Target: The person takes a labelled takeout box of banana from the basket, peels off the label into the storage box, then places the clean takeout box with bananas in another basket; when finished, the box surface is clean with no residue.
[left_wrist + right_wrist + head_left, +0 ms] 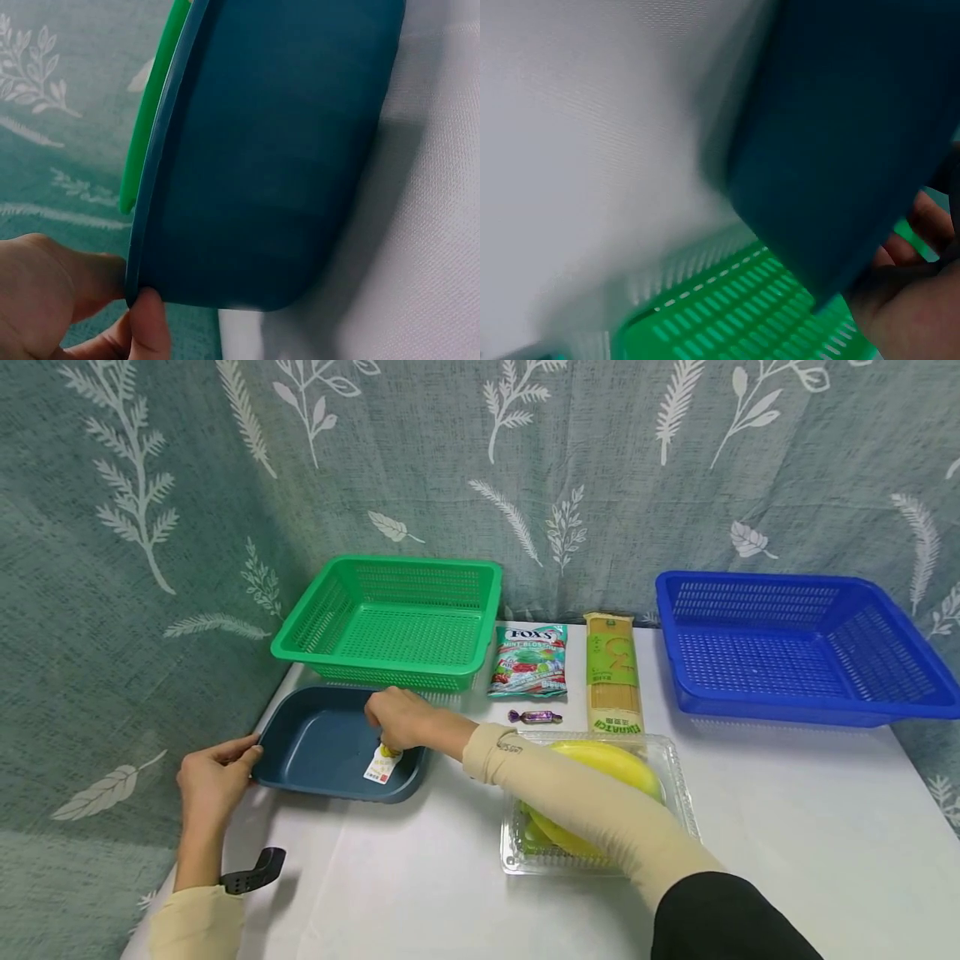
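Note:
A dark blue basin [322,739] stands tilted at the left of the table, in front of the green basket. My left hand [213,781] pinches its left rim between thumb and fingers, as the left wrist view also shows at the basin's corner [225,277]. Inside the basin's right end, my right hand [401,718] has its fingers curled on a small item with a white and yellow tag [382,766]. The hand hides most of that item, so its kind does not show. In the right wrist view, the curled fingers [930,221] appear beyond the basin's rim.
Behind the basin is a green basket [420,647]; a blue basket [795,703] stands far right. Between them lie a Fox's candy bag [528,662], a purple-wrapped candy [536,717] and a noodle pack [612,672]. My right forearm crosses a transparent box [678,785] of yellow, banana-like fruit [611,764].

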The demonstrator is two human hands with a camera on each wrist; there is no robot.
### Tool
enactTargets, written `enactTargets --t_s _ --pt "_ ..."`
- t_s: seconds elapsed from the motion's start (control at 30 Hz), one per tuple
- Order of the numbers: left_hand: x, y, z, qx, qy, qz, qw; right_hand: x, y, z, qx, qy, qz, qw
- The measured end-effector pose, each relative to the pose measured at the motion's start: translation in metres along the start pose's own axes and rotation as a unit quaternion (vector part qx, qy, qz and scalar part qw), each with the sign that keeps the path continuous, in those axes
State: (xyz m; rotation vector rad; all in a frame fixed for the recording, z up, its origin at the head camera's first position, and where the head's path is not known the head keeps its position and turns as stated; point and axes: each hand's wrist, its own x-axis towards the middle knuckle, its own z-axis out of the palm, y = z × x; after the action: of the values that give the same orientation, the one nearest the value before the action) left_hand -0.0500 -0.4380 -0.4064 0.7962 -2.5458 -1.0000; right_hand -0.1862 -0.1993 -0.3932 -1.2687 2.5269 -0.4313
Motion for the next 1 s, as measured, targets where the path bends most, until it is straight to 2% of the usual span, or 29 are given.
enactTargets --t_s 0.3,0.57,0.83,1.0 --pt "-0.003 -0.001 0.003 -0.014 0.002 -0.035 0.9993 -0.017 -0.018 -0.012 0.024 -0.004 -0.067 0.9974" --pt "-0.003 0.002 0.005 -0.012 0.014 -0.019 0.9997 -0.04 -0.023 -0.024 0.017 0.006 -0.094 0.9954" --pt "-0.004 0.002 0.009 -0.011 0.014 -0.023 0.9996 -0.074 -0.014 -0.037 0.015 0.04 -0.125 0.9912" --pt "-0.005 0.0 0.009 -0.011 0.022 -0.026 0.9994 -0.094 -0.008 -0.045 0.037 0.061 -0.139 0.9878"
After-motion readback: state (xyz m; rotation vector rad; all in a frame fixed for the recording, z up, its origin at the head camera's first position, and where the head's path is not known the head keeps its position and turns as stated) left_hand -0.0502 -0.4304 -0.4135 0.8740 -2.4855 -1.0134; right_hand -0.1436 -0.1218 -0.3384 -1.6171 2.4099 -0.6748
